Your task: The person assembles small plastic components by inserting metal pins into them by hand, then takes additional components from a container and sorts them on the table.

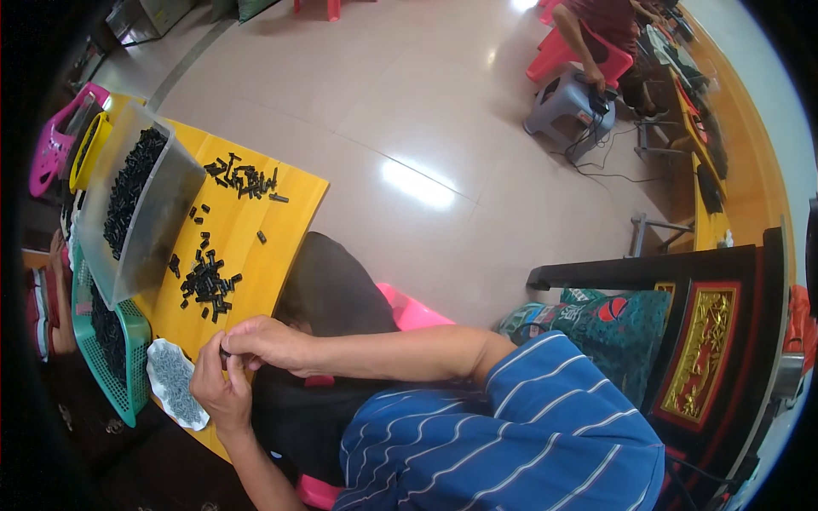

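My left hand [220,393] and my right hand [274,343] meet at the near edge of a yellow table [261,294]. Between their fingertips shows a small black piece [225,352], mostly covered; both hands are closed around it. Just left of my left hand lies a white tray [198,421] of tiny grey parts [175,381]. Farther up the table are a loose heap of short black cylindrical pieces [207,283] and a second heap of longer black pieces [243,177]. A few single pieces lie between the heaps.
Along the table's left side stand a clear bin [166,209] full of black pieces and a green basket [135,387]. Yellow [92,153] and pink baskets [49,153] are behind. Another person's hand [594,78] rests at a grey stool [554,106] with cables, far right.
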`<state>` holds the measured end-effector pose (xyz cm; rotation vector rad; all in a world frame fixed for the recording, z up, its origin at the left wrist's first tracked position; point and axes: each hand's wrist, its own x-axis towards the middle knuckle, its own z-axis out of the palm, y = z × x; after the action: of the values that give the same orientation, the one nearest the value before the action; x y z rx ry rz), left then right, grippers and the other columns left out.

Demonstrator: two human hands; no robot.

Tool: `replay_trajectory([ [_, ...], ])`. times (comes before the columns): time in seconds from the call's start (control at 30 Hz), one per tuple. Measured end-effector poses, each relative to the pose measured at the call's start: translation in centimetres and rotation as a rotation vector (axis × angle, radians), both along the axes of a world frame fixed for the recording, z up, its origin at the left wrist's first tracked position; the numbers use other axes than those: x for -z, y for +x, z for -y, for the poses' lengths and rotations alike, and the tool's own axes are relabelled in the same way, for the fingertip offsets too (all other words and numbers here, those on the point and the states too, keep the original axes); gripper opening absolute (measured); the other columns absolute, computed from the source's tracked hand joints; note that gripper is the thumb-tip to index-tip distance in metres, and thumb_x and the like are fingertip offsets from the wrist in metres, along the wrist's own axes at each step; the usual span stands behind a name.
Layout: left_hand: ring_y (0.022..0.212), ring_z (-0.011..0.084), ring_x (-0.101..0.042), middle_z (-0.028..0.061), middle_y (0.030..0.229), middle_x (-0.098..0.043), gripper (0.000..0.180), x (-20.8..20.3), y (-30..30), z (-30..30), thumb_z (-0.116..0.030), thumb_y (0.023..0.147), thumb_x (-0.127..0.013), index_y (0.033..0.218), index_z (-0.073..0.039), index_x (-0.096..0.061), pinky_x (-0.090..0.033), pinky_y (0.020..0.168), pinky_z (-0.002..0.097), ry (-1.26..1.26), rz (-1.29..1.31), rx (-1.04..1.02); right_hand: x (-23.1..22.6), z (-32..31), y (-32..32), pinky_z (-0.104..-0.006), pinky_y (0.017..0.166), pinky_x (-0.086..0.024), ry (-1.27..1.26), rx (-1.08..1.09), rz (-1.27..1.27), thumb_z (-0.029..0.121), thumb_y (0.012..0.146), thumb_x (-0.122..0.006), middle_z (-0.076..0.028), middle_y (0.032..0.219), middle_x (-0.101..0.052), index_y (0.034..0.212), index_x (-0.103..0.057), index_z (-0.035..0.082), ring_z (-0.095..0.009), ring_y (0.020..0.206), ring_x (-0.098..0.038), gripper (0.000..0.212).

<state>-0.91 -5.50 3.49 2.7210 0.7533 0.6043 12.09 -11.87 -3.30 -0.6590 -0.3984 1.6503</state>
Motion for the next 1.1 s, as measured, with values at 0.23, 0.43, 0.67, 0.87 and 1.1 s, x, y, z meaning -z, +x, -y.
replay_trajectory([
  [0.23, 0.09, 0.0399, -0.067, 0.0203, 0.101, -0.067, 0.027, -0.3, 0.8, 0.5, -0.004, 0.087, -0.062, 0.114, 0.002, -0.063, -0.053, 0.076, 0.0435, -0.012, -0.022, 0.02, -0.9, 0.3, -0.1, -0.022, 0.062, -0.042, 0.006, 0.048, 0.011, 0.027, 0.094, -0.058, 0.001, 0.085, -0.065, 0.086, -0.065, 0.008, -0.006, 0.072, -0.053, 0.022],
  [0.43, 0.093, 0.0403, -0.066, 0.0207, 0.104, -0.067, 0.031, -0.6, 0.5, 0.8, -0.002, 0.086, -0.064, 0.116, 0.002, -0.062, -0.053, 0.079, 0.0432, -0.093, -0.073, -0.068, 0.0, 0.0, -0.4, -0.0241, 0.066, -0.042, 0.043, 0.032, -0.005, 0.024, 0.095, -0.057, -0.001, 0.088, -0.065, 0.088, -0.065, 0.007, -0.007, 0.075, -0.052, 0.02],
  [0.67, 0.089, 0.0378, -0.067, 0.0204, 0.102, -0.068, 0.031, -0.8, 0.3, 1.0, -0.001, 0.085, -0.064, 0.116, 0.002, -0.062, -0.053, 0.076, 0.0415, -0.068, -0.072, -0.053, -0.4, 0.0, -0.8, -0.0248, 0.061, -0.041, 0.093, 0.068, 0.062, 0.023, 0.094, -0.056, 0.002, 0.077, -0.059, 0.083, -0.064, 0.008, -0.007, 0.069, -0.05, 0.02],
  [0.87, 0.086, 0.0366, -0.067, 0.0206, 0.1, -0.067, 0.031, -0.3, 0.6, 0.6, 0.0, 0.085, -0.064, 0.117, 0.003, -0.063, -0.053, 0.074, 0.0406, -0.084, -0.033, -0.024, -0.4, 0.1, -0.4, -0.025, 0.061, -0.041, 0.065, 0.081, 0.051, 0.023, 0.094, -0.056, 0.003, 0.077, -0.059, 0.083, -0.064, 0.009, -0.007, 0.068, -0.05, 0.02],
  [1.1, 0.085, 0.0366, -0.067, 0.0212, 0.099, -0.067, 0.032, -0.3, 0.8, 0.2, -0.001, 0.086, -0.065, 0.117, 0.003, -0.062, -0.053, 0.072, 0.0403, -0.098, -0.025, 0.007, 0.2, -0.3, -0.7, -0.0245, 0.064, -0.043, 0.043, 0.049, 0.021, 0.022, 0.096, -0.056, 0.001, 0.08, -0.061, 0.086, -0.064, 0.007, -0.007, 0.073, -0.053, 0.02],
])
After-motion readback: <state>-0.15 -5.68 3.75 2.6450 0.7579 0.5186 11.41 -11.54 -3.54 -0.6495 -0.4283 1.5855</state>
